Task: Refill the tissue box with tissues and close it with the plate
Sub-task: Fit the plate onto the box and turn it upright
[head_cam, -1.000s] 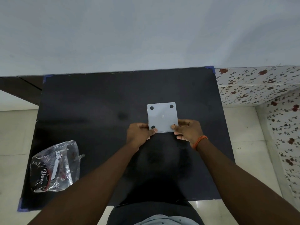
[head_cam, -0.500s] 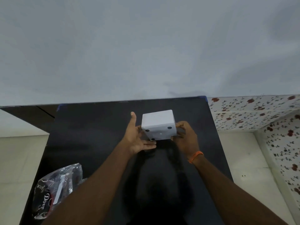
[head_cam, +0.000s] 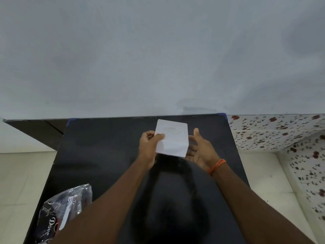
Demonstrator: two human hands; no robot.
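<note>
The white cube tissue box (head_cam: 173, 140) is held up over the black table (head_cam: 105, 147), near its far edge. The face turned towards me has an oval slot (head_cam: 170, 129). My left hand (head_cam: 148, 147) grips the box's left side, thumb on the front face. My right hand (head_cam: 202, 150) is spread open, palm towards the box's right side, fingers near its lower right corner. The bottom plate with the black feet is turned out of sight. A shiny dark plastic pack marked Dove (head_cam: 65, 208) lies at the table's near left.
A grey wall rises right behind the table. A low wall of flowered tiles (head_cam: 274, 131) stands to the right, with pale floor tiles on both sides. An orange band (head_cam: 217, 165) circles my right wrist.
The box was lifted off the table and turned over: the plate face with black feet has rotated away and the slot face now shows. My right hand has opened.
</note>
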